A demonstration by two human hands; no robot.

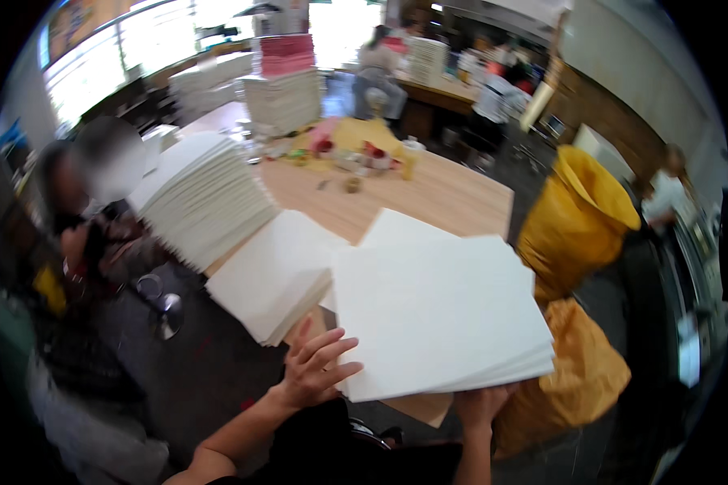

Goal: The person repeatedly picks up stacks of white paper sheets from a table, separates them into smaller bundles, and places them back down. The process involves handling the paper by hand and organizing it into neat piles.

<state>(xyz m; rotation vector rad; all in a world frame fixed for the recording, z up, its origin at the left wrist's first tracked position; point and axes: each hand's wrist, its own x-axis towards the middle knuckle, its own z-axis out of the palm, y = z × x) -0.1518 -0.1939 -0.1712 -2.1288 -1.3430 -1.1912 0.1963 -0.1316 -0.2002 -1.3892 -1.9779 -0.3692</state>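
Note:
A small stack of large white sheets [437,307], perhaps paper or thin board, lies tilted in front of me, its layers fanned slightly at the near right corner. Under its near edge my right hand [481,402] holds it from below, the fingers hidden by the sheets. Beside its left edge is my left hand [319,368], fingers spread and the fingertips close to or touching the edge. Another white sheet [400,226] shows from beneath the stack's far side. A lower pile of white sheets [279,267] sits at the table's edge, left of the stack.
The wooden table [461,190] carries a tall leaning pile of white sheets [206,194], a tape roll [352,184] and a white-and-pink stack [283,89]. Two yellow sacks [570,230] stand right. A person [97,194] sits left; other people are farther back.

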